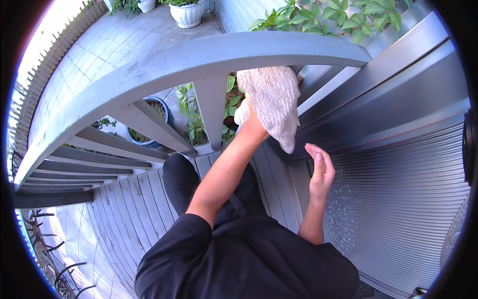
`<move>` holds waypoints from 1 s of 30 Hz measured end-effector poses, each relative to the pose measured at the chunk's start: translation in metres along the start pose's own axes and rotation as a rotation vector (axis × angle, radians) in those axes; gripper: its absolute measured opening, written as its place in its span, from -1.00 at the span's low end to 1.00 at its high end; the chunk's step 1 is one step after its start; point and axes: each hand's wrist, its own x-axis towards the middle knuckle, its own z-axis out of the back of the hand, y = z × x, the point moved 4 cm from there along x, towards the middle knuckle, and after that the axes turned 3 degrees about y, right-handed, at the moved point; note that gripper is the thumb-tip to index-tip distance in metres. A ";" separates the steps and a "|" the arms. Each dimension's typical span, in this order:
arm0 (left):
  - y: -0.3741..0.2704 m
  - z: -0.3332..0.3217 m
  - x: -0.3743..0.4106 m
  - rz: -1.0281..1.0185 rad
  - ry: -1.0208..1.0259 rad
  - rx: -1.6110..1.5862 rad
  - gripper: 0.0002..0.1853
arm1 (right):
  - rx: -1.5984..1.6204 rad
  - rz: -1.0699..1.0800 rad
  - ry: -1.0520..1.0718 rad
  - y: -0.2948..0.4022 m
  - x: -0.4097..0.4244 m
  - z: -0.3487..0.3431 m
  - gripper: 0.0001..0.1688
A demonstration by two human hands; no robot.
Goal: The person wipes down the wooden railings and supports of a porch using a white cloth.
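My left hand reaches forward to the grey railing, mostly hidden by a fluffy off-white cloth wrapped over it. The cloth meets the underside of the curved top rail, beside a flat baluster. One corner of it hangs down toward the deck. My right hand is raised near the door on the right, fingers bent and somewhat apart, holding nothing. A small gap separates it from the hanging corner of the cloth.
A metal-framed door with a ribbed panel stands close on my right. Green leaves spread behind the rail. Beyond the balusters are a blue-rimmed pot and a white planter. Grey deck boards lie underfoot.
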 end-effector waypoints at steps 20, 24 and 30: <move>0.106 -0.055 -0.133 0.130 0.457 0.437 -0.67 | 0.015 -0.087 -0.145 -0.064 0.013 -0.004 -0.68; 0.105 -0.068 -0.114 0.137 0.299 -0.221 -0.81 | -0.001 -0.093 -0.086 -0.064 0.019 -0.012 -0.66; 0.131 -0.087 -0.165 0.056 0.394 0.246 -0.80 | -0.015 -0.200 -0.118 -0.096 0.009 0.002 -0.66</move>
